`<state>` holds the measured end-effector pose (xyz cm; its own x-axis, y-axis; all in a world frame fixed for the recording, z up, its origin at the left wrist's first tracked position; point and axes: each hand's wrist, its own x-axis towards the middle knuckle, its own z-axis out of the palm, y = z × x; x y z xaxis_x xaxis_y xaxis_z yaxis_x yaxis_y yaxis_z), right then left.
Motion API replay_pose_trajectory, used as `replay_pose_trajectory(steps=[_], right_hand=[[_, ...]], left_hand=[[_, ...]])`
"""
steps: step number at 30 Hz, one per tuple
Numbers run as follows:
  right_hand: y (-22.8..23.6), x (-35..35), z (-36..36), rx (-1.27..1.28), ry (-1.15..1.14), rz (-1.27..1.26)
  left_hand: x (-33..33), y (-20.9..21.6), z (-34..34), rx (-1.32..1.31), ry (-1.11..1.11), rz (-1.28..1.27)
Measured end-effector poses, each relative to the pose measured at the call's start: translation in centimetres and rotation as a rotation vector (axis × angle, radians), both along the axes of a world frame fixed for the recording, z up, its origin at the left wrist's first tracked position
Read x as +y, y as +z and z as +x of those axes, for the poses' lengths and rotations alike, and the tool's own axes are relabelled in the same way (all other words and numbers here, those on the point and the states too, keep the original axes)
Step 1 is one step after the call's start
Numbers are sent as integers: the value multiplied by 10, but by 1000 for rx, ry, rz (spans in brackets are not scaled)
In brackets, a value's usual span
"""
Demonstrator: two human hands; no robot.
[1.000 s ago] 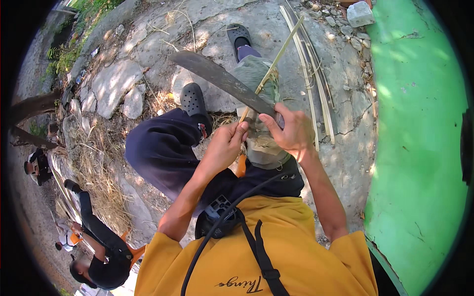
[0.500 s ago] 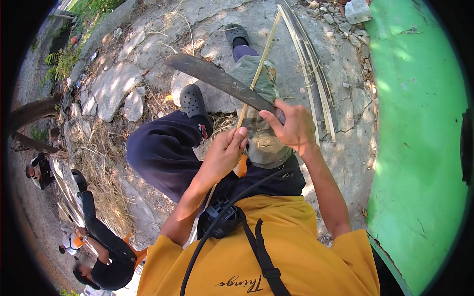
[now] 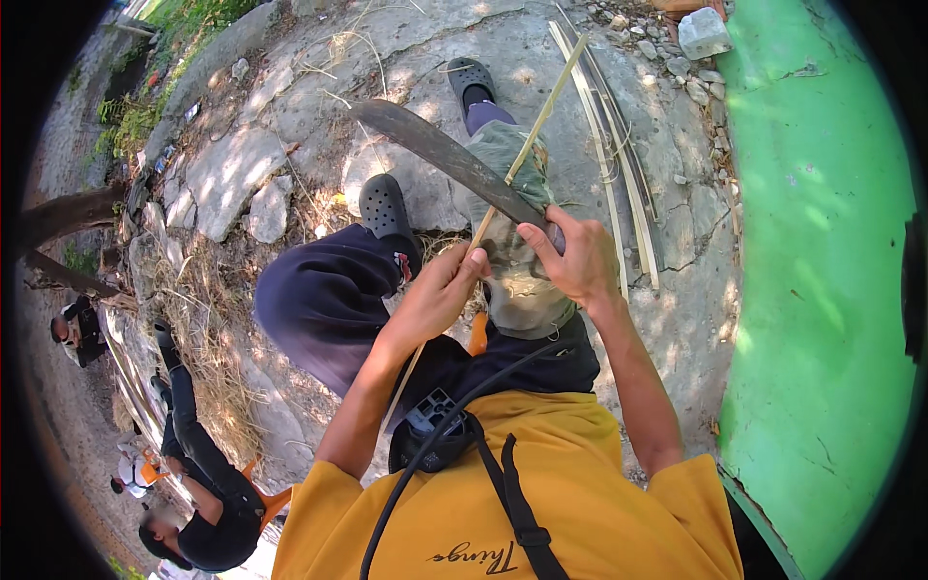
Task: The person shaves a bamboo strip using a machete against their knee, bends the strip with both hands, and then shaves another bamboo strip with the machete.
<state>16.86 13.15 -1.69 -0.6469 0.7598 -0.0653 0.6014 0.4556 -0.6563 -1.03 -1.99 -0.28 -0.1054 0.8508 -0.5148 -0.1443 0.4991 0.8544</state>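
My right hand (image 3: 577, 256) is closed round the butt end of a dark, curved machete (image 3: 435, 155), whose broad blade points to the upper left. The handle is mostly hidden in the fingers. Pinched in my left hand (image 3: 437, 298) is a thin pale bamboo strip (image 3: 541, 114). It runs slantwise from above my belt out past the blade, crossing it just beyond my hands. Blade and strip seem to touch at the crossing. Beneath them a worn grey-green cloth (image 3: 527, 300) lies over my right leg, stained brown in places.
Several long bamboo strips (image 3: 619, 164) lie on the cracked concrete to the right. A green wall (image 3: 822, 290) bounds the right side, with rubble and a pale block (image 3: 704, 34) beside it. Dry fibres (image 3: 213, 358) litter the left. A seated person (image 3: 217, 512) is at lower left, with others beyond.
The bamboo strip's far end has swung right, and the machete blade has shifted slightly right. Both hands keep their holds. The whole view has shifted a little.
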Motion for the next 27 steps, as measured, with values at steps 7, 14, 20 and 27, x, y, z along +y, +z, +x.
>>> replay_pose_trajectory(steps=[7,14,20,27], right_hand=[[-1,-5,13,0,-26,22],[-3,-6,19,53,36,119],[-8,-4,23,15,-22,8],[-1,-5,28,24,-8,-14]], left_hand=[[24,-12,6,291,80,153],[28,-7,21,422,182,214],[10,-13,16,501,100,80],[19,12,25,496,108,102]])
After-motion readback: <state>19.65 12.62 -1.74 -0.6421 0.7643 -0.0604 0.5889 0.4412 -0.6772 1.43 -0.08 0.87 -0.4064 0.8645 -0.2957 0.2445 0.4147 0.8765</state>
